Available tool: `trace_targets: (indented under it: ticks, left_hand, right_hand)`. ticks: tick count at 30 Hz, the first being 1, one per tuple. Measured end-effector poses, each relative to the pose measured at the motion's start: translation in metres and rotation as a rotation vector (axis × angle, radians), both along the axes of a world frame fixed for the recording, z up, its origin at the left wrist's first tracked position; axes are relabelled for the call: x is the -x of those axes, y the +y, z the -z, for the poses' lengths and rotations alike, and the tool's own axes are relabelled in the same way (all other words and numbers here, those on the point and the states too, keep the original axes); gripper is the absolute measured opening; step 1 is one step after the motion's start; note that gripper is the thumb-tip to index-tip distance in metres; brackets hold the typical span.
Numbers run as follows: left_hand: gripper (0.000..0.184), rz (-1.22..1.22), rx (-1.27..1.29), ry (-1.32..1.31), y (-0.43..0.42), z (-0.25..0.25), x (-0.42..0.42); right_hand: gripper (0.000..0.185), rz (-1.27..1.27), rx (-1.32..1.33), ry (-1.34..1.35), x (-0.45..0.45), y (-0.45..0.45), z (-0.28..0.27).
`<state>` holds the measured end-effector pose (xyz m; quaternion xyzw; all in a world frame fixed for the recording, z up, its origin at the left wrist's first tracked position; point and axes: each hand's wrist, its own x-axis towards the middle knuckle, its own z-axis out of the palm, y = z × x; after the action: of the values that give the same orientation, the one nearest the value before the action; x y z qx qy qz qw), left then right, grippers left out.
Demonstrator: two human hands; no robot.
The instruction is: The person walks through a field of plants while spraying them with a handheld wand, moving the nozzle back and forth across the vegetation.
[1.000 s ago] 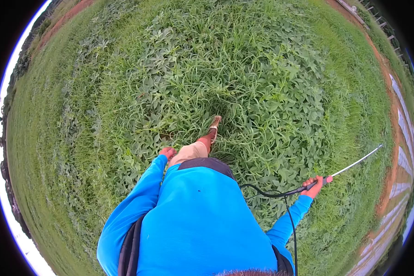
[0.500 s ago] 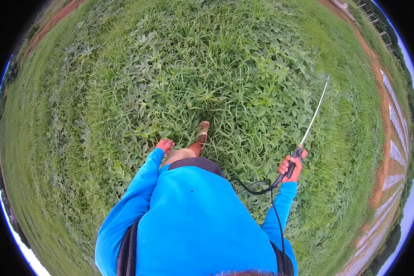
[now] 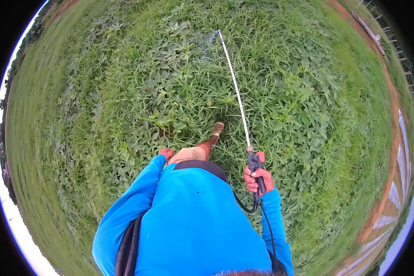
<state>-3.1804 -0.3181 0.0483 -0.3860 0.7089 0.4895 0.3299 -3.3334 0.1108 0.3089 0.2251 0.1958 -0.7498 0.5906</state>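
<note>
My right hand (image 3: pixel 258 179) is wrapped round the black handle of a sprayer wand (image 3: pixel 236 89). A red part sits at the top of the handle, by my thumb. The long pale tube points forward, its nozzle (image 3: pixel 218 32) tilted over the leafy plants (image 3: pixel 172 53), with a faint mist to the left of the tip. From the bottom of the handle a black hose (image 3: pixel 248 209) curves back towards my body. My left hand (image 3: pixel 167 152) hangs beside my left thigh with its fingers curled in, and no object shows in it.
Thick grass and broad-leaved plants (image 3: pixel 303 92) surround me. One foot (image 3: pixel 218 126) shows among the stems. To the right runs a reddish dirt strip (image 3: pixel 384 184) with pale sheeted rows (image 3: pixel 394 195) beyond it. Fence posts (image 3: pixel 402 60) stand at the far right. Dark straps (image 3: pixel 132 244) cross my shoulders.
My right hand has swung the wand leftward, bringing the nozzle from the right side to ahead of me. My left hand has shifted slightly downward in view, closer to my thigh.
</note>
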Motion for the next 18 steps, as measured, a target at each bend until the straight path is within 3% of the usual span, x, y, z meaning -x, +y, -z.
trace_targets:
  ticks: [2,9,10,13,14,18]
  left_hand:
    - [0.031,0.039,-0.043,0.133,-0.003,0.015,-0.004]
    - [0.034,0.071,0.028,0.165,0.004,0.049,0.04]
    - [0.035,0.074,0.004,0.258,0.006,0.047,0.055]
    - [0.035,0.105,0.023,0.216,0.007,0.045,0.105]
    - [0.033,0.083,-0.02,0.333,0.007,0.044,0.12]
    - [0.026,-0.169,-0.212,0.072,0.01,0.002,0.201]
  right_hand:
    - [0.017,-0.106,0.072,0.0,0.01,-0.018,-0.001]
    - [0.019,-0.342,0.241,0.065,0.083,-0.103,0.001]
    - [0.019,-0.351,0.236,0.064,0.098,-0.116,-0.002]
    - [0.019,-0.429,0.128,0.242,0.144,-0.142,-0.012]
    - [0.019,-0.427,0.09,0.263,0.157,-0.146,-0.012]
    - [0.018,-0.381,-0.053,0.279,0.201,-0.143,-0.027]
